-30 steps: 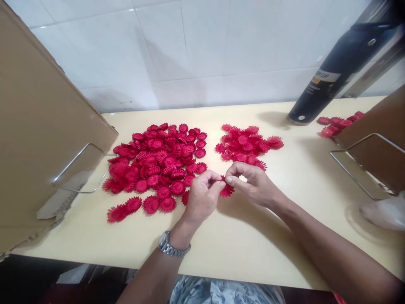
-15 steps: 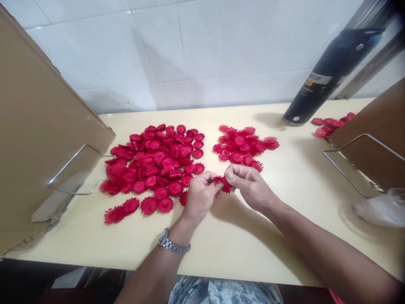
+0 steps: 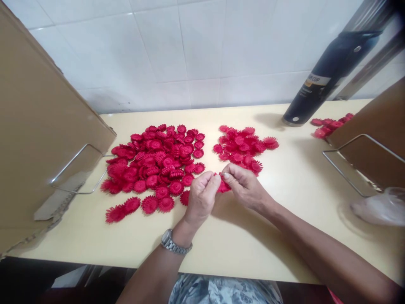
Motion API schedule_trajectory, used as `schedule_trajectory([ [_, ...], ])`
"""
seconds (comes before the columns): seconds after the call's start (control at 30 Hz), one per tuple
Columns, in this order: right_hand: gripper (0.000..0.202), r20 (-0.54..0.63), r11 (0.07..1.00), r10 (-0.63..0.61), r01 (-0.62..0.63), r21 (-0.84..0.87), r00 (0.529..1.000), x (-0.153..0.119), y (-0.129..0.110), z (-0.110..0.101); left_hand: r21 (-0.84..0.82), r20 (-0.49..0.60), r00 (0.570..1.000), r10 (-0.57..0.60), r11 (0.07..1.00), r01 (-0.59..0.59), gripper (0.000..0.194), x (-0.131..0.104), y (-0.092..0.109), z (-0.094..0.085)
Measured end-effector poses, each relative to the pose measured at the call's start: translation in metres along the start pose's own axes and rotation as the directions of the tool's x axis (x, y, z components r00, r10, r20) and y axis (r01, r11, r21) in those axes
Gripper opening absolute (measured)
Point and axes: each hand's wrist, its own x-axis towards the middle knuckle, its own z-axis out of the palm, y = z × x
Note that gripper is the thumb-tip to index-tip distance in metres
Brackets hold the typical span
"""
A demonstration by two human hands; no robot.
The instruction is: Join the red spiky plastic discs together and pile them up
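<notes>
Between my two hands is a red paper-like flower (image 3: 224,185), partly covered by the fingers. My left hand (image 3: 202,196) pinches its left side with thumb and fingers; a metal watch sits on that wrist. On its right side, my right hand (image 3: 245,185) pinches the edge with thumb and forefinger. A large heap of similar red flowers (image 3: 158,158) lies to the left of my hands. Just beyond my hands is a smaller, looser pile of red flowers (image 3: 242,145), whose petals look more spread out.
A dark blue bottle (image 3: 325,80) stands at the back right by the tiled wall. Cardboard panels (image 3: 41,118) with wire stands (image 3: 79,169) flank the yellow table (image 3: 152,253). A clear plastic container (image 3: 382,207) sits at the right, and more red flowers (image 3: 330,125) lie behind the right panel.
My left thumb has moved up over the flower's edge, and the fingers of both hands have shifted their pinch. The flower is turned slightly. The piles look the same.
</notes>
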Motion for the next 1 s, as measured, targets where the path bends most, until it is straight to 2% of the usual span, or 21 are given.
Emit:
schedule_trajectory([
  [0.1, 0.026, -0.061, 0.995, -0.079, 0.076, -0.059, 0.995, 0.000, -0.002, -0.003, -0.022, -0.043, 0.999, -0.034, 0.999, 0.033, 0.040, 0.002, -0.001, -0.002],
  [0.2, 0.020, -0.117, 0.959, -0.253, 0.234, -0.160, 0.960, 0.001, -0.002, -0.006, 0.015, -0.041, 0.999, -0.011, 1.000, 0.011, 0.042, 0.003, -0.001, -0.001],
  [0.3, 0.022, -0.044, 0.865, -0.434, 0.402, -0.299, 0.900, 0.002, 0.002, -0.007, 0.052, -0.004, 0.999, 0.034, 0.998, -0.034, 0.041, 0.003, 0.001, 0.002],
  [0.37, 0.022, 0.014, 0.807, -0.483, 0.452, -0.380, 0.875, 0.003, 0.005, -0.009, 0.046, 0.005, 1.000, 0.030, 0.998, -0.030, 0.039, 0.002, 0.002, 0.004],
  [0.47, 0.020, 0.045, 0.774, -0.497, 0.466, -0.429, 0.867, 0.004, 0.007, -0.012, 0.009, 0.039, 0.999, 0.016, 1.000, -0.016, 0.035, 0.001, 0.003, 0.004],
  [0.67, 0.017, 0.019, 0.797, -0.501, 0.470, -0.379, 0.865, 0.003, 0.006, -0.014, -0.096, 0.135, 0.991, 0.002, 0.995, 0.011, 0.028, 0.001, 0.004, -0.001],
  [0.87, 0.015, -0.012, 0.834, -0.479, 0.451, -0.319, 0.878, 0.002, 0.004, -0.012, -0.188, 0.158, 0.987, -0.020, 0.981, 0.050, 0.024, 0.003, 0.007, 0.000],
  [1.0, 0.012, -0.032, 0.814, -0.507, 0.467, -0.345, 0.861, 0.001, 0.003, -0.011, -0.208, 0.136, 0.990, -0.041, 0.976, 0.069, 0.019, 0.002, 0.008, 0.001],
])
